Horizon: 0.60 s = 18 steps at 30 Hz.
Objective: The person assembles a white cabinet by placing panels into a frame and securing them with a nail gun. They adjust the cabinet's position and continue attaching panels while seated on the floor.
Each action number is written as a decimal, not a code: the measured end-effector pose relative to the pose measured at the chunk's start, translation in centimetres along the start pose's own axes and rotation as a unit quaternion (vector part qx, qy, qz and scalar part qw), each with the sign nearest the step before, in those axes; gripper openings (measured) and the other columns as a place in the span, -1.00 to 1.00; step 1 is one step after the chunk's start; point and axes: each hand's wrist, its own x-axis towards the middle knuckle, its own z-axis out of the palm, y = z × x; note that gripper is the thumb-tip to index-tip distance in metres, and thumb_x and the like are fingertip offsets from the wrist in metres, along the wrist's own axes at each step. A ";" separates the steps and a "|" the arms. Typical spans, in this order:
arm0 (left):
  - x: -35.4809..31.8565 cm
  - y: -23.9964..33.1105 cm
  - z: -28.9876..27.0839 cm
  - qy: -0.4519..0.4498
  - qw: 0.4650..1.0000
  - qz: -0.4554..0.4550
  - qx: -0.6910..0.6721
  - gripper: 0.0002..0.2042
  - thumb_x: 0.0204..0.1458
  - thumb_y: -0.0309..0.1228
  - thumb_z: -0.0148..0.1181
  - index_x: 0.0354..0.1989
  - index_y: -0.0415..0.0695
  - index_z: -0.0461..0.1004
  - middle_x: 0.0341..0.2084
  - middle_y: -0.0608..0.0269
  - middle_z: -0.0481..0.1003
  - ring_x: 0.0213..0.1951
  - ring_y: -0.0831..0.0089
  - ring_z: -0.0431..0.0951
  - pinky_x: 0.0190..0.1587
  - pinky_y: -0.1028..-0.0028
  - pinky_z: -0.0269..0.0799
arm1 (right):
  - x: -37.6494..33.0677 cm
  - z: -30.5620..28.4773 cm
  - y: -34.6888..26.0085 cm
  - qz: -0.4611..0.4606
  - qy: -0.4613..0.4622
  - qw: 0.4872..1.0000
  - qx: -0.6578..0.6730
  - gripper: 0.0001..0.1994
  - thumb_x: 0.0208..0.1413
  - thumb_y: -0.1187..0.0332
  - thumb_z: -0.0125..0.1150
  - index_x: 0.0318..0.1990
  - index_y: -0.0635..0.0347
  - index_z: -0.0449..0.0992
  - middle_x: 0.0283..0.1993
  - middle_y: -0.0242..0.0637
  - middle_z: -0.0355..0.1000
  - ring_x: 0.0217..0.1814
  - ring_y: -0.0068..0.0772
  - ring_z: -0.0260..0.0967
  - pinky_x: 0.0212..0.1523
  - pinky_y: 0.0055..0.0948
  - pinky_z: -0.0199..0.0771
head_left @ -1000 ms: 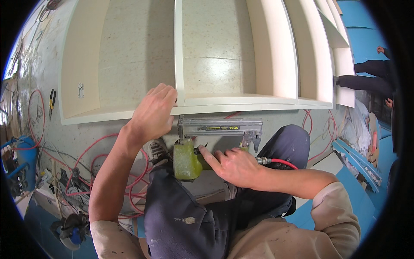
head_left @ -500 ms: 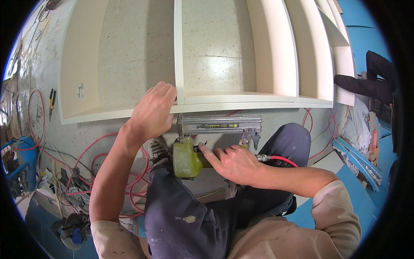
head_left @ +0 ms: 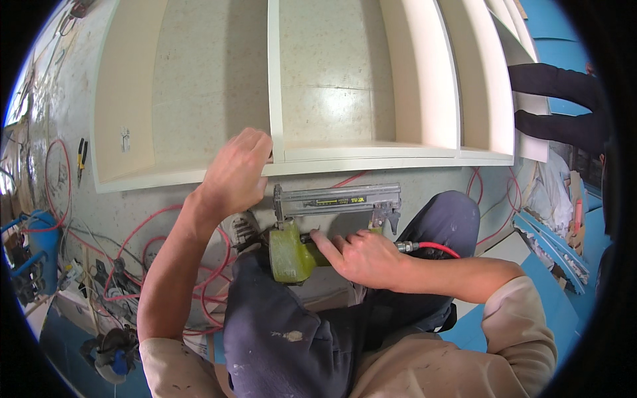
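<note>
Nail gun [head_left: 318, 229], green-bodied with a long grey magazine, is lying sideways just near of the white shelf unit [head_left: 424, 99], its nose pointing up at the unit's near front edge where the vertical divider [head_left: 273, 79] meets the bottom board. Right hand [head_left: 361, 257] is closing around the gun's handle, fingers wrapping toward the green body, with a red air hose [head_left: 434, 247] running off to the right from the handle's end. Left hand [head_left: 235, 174] is pressing down on the near edge of the unit at the foot of the divider, fingers curled over the board, gripping nothing else. Only a narrow strip of speckled floor [head_left: 146, 212] is showing between the unit's edge and the person's dark-trousered knees [head_left: 292, 338]. Loops of red hose [head_left: 142, 259] are crowding the floor to the left. Far right, another person's dark sleeves [head_left: 557, 99] are reaching toward the unit's end.
</note>
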 end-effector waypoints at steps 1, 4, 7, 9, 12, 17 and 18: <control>0.1 0.0 -0.1 0.001 1.000 -0.001 0.001 -0.72 -0.32 -0.68 0.18 -0.35 -0.27 0.32 -0.35 0.02 0.41 -0.16 0.00 0.40 -0.11 0.15 0.38 | 0.1 -0.4 0.2 -0.006 -0.005 1.000 -0.005 -0.42 -0.10 0.40 0.12 0.18 0.37 0.33 -0.48 -0.25 0.47 -0.56 -0.35 0.47 -0.51 -0.38 0.50; -0.3 -0.1 0.0 0.009 1.000 -0.002 0.001 -0.71 -0.32 -0.68 0.20 -0.35 -0.26 0.31 -0.35 0.00 0.40 -0.17 -0.02 0.39 -0.15 0.14 0.37 | -0.5 -0.3 0.3 0.005 -0.006 1.000 0.000 -0.43 -0.08 0.41 0.11 0.18 0.35 0.33 -0.48 -0.24 0.47 -0.58 -0.34 0.46 -0.55 -0.38 0.49; -0.3 -0.3 0.3 0.016 1.000 -0.006 -0.007 -0.67 -0.33 -0.64 0.25 -0.33 -0.27 0.30 -0.35 -0.04 0.39 -0.18 -0.06 0.39 -0.19 0.12 0.37 | -1.6 0.9 0.7 0.028 -0.029 0.997 0.067 -0.51 -0.06 0.46 0.11 0.10 0.39 0.33 -0.57 -0.15 0.44 -0.62 -0.21 0.49 -0.65 -0.26 0.48; -0.2 -0.2 0.1 0.011 1.000 -0.011 -0.008 -0.67 -0.32 -0.62 0.27 -0.33 -0.27 0.30 -0.35 -0.04 0.39 -0.18 -0.06 0.39 -0.18 0.13 0.38 | -1.6 0.7 1.1 0.048 -0.065 0.991 0.103 -0.58 -0.03 0.47 0.11 0.03 0.40 0.31 -0.57 -0.06 0.46 -0.62 -0.09 0.50 -0.66 -0.17 0.49; -0.3 0.0 0.0 0.020 0.999 -0.011 -0.024 -0.66 -0.32 -0.60 0.29 -0.33 -0.27 0.30 -0.37 -0.02 0.39 -0.19 -0.04 0.40 -0.17 0.14 0.38 | -0.4 0.7 1.4 0.095 -0.181 0.970 0.129 -0.56 0.00 0.47 0.10 0.07 0.43 0.28 -0.53 -0.05 0.50 -0.58 -0.05 0.52 -0.62 -0.15 0.51; 0.0 0.3 -0.1 0.020 0.999 -0.004 -0.035 -0.64 -0.24 -0.49 0.40 -0.35 -0.25 0.29 -0.41 0.01 0.37 -0.23 0.00 0.40 -0.20 0.17 0.37 | -0.6 4.0 1.5 0.098 -0.183 0.971 0.115 -0.59 0.10 0.43 0.04 0.10 0.45 0.26 -0.49 -0.08 0.53 -0.48 -0.03 0.55 -0.56 -0.15 0.53; 0.0 0.3 0.3 0.033 0.999 -0.006 -0.010 -0.64 -0.22 -0.47 0.41 -0.36 -0.24 0.29 -0.42 0.02 0.37 -0.25 0.02 0.40 -0.22 0.18 0.38 | -0.6 4.4 1.5 0.098 -0.187 0.971 0.109 -0.59 0.12 0.42 0.02 0.10 0.45 0.25 -0.48 -0.09 0.54 -0.47 -0.04 0.55 -0.55 -0.15 0.54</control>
